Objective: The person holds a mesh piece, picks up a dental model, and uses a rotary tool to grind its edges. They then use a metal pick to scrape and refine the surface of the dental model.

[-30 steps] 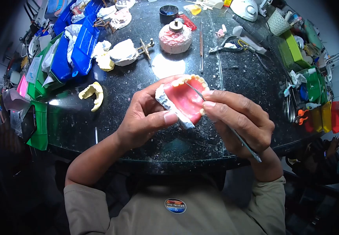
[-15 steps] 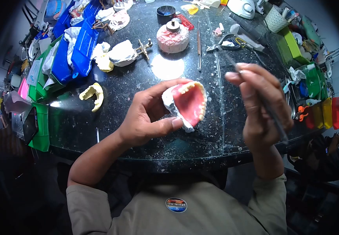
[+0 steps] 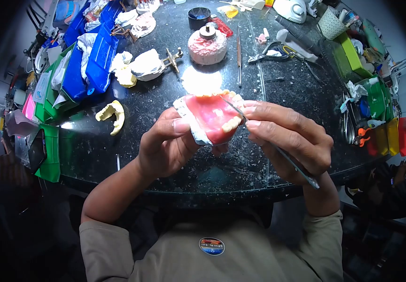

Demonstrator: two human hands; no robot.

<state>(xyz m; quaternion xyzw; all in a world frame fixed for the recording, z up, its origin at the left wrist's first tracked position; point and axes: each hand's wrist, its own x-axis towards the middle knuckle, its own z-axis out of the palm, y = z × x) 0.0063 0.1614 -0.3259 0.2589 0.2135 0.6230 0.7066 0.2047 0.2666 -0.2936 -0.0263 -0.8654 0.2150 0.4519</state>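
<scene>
My left hand [image 3: 165,145] grips a denture model [image 3: 207,117], a pink wax base with cream teeth on a white plaster cast. Its thumb presses on the plaster edge and the other fingers go underneath. The pink palate side faces up toward me, tilted. In my right hand [image 3: 294,136] is a thin metal wax carver [image 3: 290,160], pinched like a pen. The carver's tip reaches over the row of teeth to the inner pink surface, and the flattened other end points down toward me.
Beyond the model stands a pink-crusted spirit burner [image 3: 207,49] beside a black cup [image 3: 199,18]. A yellow arch-shaped piece [image 3: 111,116] and a plaster cast on an articulator [image 3: 149,64] lie left. Pliers [image 3: 273,50] lie right. Blue bins [image 3: 100,58] line the left side.
My right hand has come left and down, bringing the carver's tip to the model. My left hand has turned and tilted the model, its thumb now higher on the plaster.
</scene>
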